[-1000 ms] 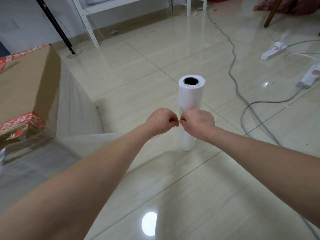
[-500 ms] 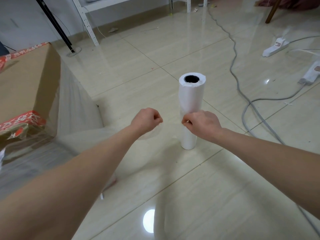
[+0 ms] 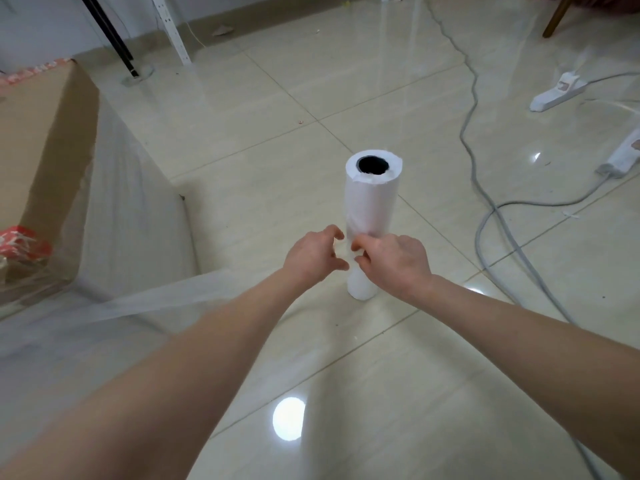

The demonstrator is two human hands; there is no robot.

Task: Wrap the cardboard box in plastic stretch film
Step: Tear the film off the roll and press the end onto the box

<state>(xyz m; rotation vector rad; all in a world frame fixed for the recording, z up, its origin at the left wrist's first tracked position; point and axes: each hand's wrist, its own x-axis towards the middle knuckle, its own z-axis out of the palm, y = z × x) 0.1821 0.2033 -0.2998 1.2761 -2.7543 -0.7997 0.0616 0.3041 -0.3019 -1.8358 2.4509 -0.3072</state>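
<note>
The white stretch film roll (image 3: 372,202) stands upright on the tiled floor. My left hand (image 3: 313,256) and my right hand (image 3: 394,261) meet in front of its lower half, fingers apart and curled toward each other. A bit of clear film shows between the fingertips; I cannot tell whether they grip it. The cardboard box (image 3: 41,133) with red tape stands at the left, its near side covered in film. A band of stretch film (image 3: 156,301) runs from the box toward the roll and passes behind my left forearm.
A grey cable (image 3: 485,220) snakes over the floor right of the roll. Two white power strips (image 3: 557,93) (image 3: 623,157) lie at the right edge. At the back are a black stand pole (image 3: 114,36), a white shelf leg (image 3: 171,32) and a wooden leg (image 3: 557,17).
My fists pulled apart half a second ago. Both hands have now come back together in front of the roll, and their fingers have opened.
</note>
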